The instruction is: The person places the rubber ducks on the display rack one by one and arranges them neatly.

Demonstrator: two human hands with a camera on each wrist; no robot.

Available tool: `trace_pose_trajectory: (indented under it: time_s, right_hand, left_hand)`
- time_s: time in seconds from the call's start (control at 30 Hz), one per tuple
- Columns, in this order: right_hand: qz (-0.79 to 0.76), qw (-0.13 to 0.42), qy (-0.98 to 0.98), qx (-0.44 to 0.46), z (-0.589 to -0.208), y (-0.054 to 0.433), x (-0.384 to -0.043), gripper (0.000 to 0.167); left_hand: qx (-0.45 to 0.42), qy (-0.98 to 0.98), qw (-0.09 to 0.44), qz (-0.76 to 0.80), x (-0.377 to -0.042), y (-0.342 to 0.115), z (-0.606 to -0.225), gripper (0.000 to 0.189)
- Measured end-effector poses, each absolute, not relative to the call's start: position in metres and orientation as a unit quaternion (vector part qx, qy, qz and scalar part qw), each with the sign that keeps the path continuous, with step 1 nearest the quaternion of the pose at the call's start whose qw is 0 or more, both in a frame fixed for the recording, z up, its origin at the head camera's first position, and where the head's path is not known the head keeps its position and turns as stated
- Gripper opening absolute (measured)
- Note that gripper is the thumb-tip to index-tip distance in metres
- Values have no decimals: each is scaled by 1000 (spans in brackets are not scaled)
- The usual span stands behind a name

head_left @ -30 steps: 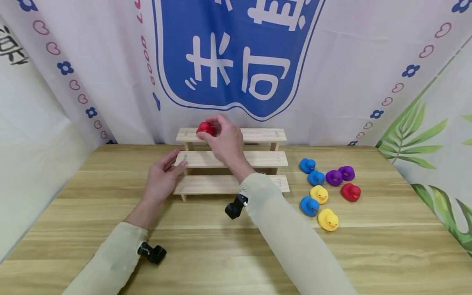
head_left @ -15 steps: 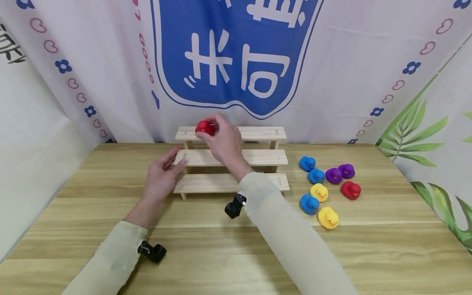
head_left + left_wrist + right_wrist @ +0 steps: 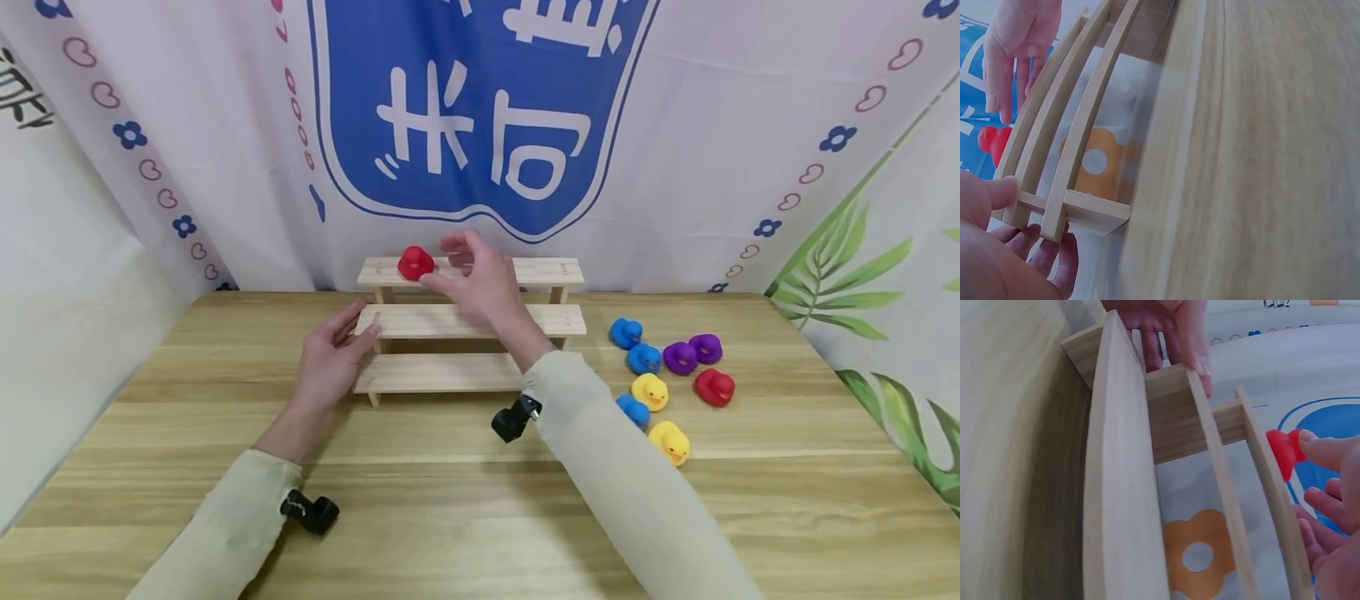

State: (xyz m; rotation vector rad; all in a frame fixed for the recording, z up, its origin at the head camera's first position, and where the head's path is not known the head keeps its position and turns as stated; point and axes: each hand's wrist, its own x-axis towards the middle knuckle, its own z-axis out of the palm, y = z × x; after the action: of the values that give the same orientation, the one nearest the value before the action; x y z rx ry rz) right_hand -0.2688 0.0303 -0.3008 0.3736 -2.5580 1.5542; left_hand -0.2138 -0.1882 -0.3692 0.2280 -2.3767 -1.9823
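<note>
A three-step wooden display rack [image 3: 435, 373] stands at the back of the table. My left hand [image 3: 330, 358] holds its left end; in the left wrist view the thumb lies on one side and curled fingers [image 3: 1044, 255] on the other. On the top step, towards the left, sits a red rubber duck [image 3: 416, 263], upright. My right hand [image 3: 487, 283] is just to the right of this duck, fingers spread and nothing gripped. In the right wrist view the thumb tip appears very close to the red duck [image 3: 1282, 453]; whether they touch I cannot tell.
Right of the rack lie several rubber ducks: blue [image 3: 626, 333], purple [image 3: 680, 357], yellow [image 3: 649, 392] and another red duck [image 3: 715, 387]. My right sleeve [image 3: 630, 475] partly covers the nearest blue and yellow ducks. A printed curtain [image 3: 697, 167] hangs right behind the rack.
My right hand has let go of the red duck and drawn back to the right. The duck stays on the top step. My left hand keeps its place on the rack.
</note>
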Motion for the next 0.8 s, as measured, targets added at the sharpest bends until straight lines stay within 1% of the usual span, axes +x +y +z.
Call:
trace_pose_trajectory:
  time_s: [0.17,0.27,0.43,0.8]
  right_hand:
    - [507,50,-849,140,-295,42,-264,59]
    - [499,51,-852,146,-292,51,-260,56]
    - [490,68,-855,158,-289,67,-252,51]
    - [469,103,-862,163,-283,105,-238,48]
  left_hand:
    - [76,-766,25,-638,-213,-188,-368,64]
    - [76,-767,25,-636,-213,-187,-367,65]
    - [73,-761,18,-644,-213,-187,-369,66]
    - [78,-770,14,-633,-214,-189,-369,66]
